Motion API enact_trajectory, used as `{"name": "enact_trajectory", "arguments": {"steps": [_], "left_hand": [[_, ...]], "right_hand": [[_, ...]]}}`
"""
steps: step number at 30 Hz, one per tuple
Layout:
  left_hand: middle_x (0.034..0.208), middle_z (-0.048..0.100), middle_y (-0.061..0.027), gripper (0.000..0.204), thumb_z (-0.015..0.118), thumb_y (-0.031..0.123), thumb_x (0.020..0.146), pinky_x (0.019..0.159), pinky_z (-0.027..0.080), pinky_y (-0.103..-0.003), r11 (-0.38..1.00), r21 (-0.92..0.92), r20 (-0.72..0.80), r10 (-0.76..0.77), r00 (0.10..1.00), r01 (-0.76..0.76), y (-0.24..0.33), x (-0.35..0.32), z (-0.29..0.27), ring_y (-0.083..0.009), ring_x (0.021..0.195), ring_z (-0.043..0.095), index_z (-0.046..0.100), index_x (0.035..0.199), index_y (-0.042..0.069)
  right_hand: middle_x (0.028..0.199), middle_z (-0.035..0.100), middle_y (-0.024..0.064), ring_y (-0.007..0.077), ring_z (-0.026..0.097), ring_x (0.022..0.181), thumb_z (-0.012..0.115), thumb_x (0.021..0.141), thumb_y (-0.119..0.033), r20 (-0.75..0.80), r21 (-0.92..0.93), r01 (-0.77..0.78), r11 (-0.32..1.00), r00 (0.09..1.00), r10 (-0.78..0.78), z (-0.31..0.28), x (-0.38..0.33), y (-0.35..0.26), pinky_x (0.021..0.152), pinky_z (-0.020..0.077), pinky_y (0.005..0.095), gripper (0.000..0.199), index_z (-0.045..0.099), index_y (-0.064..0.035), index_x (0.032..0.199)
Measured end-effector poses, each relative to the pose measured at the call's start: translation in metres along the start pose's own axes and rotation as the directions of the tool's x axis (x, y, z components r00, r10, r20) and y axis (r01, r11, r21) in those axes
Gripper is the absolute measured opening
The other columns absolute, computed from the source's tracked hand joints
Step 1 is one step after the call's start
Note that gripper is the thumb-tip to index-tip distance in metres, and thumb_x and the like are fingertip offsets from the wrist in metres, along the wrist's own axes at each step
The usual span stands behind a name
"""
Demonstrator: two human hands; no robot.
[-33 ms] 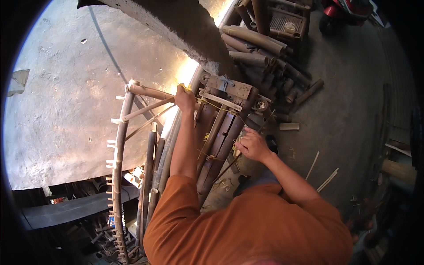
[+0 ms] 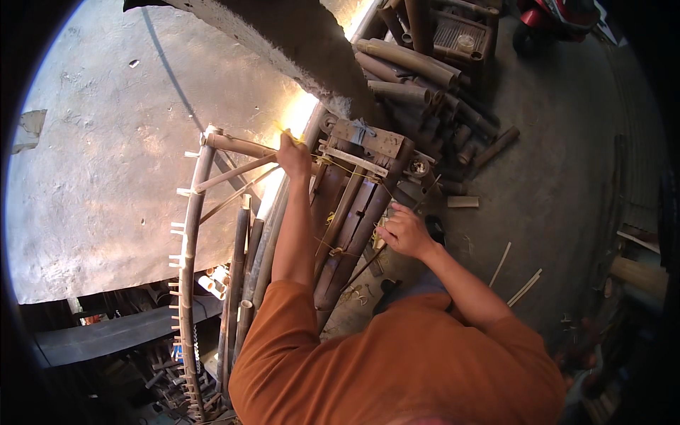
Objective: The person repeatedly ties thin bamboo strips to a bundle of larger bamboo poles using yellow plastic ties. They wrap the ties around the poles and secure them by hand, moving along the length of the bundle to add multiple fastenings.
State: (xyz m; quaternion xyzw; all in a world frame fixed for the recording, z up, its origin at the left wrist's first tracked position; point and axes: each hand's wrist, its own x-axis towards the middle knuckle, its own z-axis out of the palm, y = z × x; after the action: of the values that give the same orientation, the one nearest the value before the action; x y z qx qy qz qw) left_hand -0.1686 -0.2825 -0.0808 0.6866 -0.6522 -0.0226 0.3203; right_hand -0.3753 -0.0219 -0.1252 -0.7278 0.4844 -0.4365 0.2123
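My left hand [image 2: 292, 154] is closed on a thin yellow cord [image 2: 347, 167], a loose bit sticking out above the fist. From there the cord runs rightward across a bench-like bamboo frame [image 2: 368, 219] toward my right hand [image 2: 404, 232]. The right fingers are curled together and seem to pinch the cord's other end, though the grip is partly hidden. Yellow strands show by the right fingertips. Across the frame's far end lies a wooden block [image 2: 379, 140] with a grey-blue tie [image 2: 362, 132]. A pale wooden bar [image 2: 354, 160] sits just nearer.
A curved bamboo pole with short pegs [image 2: 188, 262] stands at left by the wall [image 2: 106, 177]. A thick post [image 2: 304, 53] slants overhead. Bamboo lengths [image 2: 411, 62] are piled far right of the frame. Thin strips [image 2: 524, 287] lie on the floor; a red motor scooter [image 2: 556, 21] stands beyond.
My left hand has shifted very slightly up and to the left with the cord. My right hand stays in place.
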Motion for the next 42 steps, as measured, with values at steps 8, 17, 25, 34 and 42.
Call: {"name": "enact_trajectory", "arguments": {"steps": [8,17,25,34,42], "left_hand": [[0.081,0.065,-0.0271,0.027,0.062,0.014,0.078,0.070,0.050,-0.048,0.999,0.031,0.072,0.010,0.997,-0.013,-0.025,-0.015,0.036,-0.0429,0.079,0.065,0.061,0.101,-0.001],[0.106,0.069,-0.0224,0.070,0.061,0.042,0.093,0.084,0.051,-0.039,0.953,-0.172,0.528,-0.125,0.840,0.250,-0.072,-0.060,-0.119,-0.0286,0.096,0.068,0.043,0.139,-0.007],[0.120,0.060,-0.0295,0.041,0.050,0.027,0.097,0.096,0.047,-0.045,0.952,0.169,0.458,-0.305,0.835,0.255,-0.148,-0.267,-0.297,-0.0427,0.113,0.059,0.056,0.124,-0.004],[0.095,0.067,-0.0185,0.029,0.066,0.026,0.087,0.084,0.033,-0.051,0.989,0.045,0.184,-0.146,0.972,0.140,-0.190,-0.353,-0.213,-0.0351,0.097,0.062,0.062,0.108,0.006],[0.094,0.068,-0.0238,0.029,0.050,0.024,0.097,0.078,0.044,-0.048,0.940,-0.112,0.297,-0.278,0.913,0.322,-0.131,-0.335,-0.253,-0.0420,0.089,0.065,0.068,0.101,0.003]], "right_hand": [[0.059,0.053,0.0084,0.0263,0.058,0.061,0.065,0.088,-0.021,0.035,0.001,0.036,0.999,0.999,-0.036,0.001,0.008,0.002,0.100,0.0458,0.0423,0.035,0.051,-0.0074,0.059],[0.114,0.060,0.0081,0.0202,0.055,0.108,0.040,0.102,-0.036,0.082,0.995,-0.086,-0.040,0.567,0.820,-0.011,-0.016,0.001,0.102,0.0409,0.0395,0.036,0.056,-0.0071,0.116],[0.098,0.065,0.0048,0.0156,0.061,0.090,0.051,0.099,-0.037,0.973,0.219,-0.941,-0.257,0.193,0.123,0.104,-0.097,-0.148,0.090,0.0493,0.0333,0.033,0.063,-0.0085,0.111],[0.080,0.057,0.0026,0.0145,0.054,0.076,0.045,0.100,-0.023,0.409,0.850,-0.486,0.203,0.852,0.327,0.188,-0.021,-0.305,0.070,0.0448,0.0316,0.029,0.055,-0.0086,0.077],[0.088,0.067,0.0199,0.0284,0.063,0.082,0.036,0.097,-0.062,0.735,-0.070,0.197,0.978,0.673,-0.083,0.243,0.100,-0.215,0.080,0.0468,0.0434,0.068,0.069,-0.0019,0.096]]}}
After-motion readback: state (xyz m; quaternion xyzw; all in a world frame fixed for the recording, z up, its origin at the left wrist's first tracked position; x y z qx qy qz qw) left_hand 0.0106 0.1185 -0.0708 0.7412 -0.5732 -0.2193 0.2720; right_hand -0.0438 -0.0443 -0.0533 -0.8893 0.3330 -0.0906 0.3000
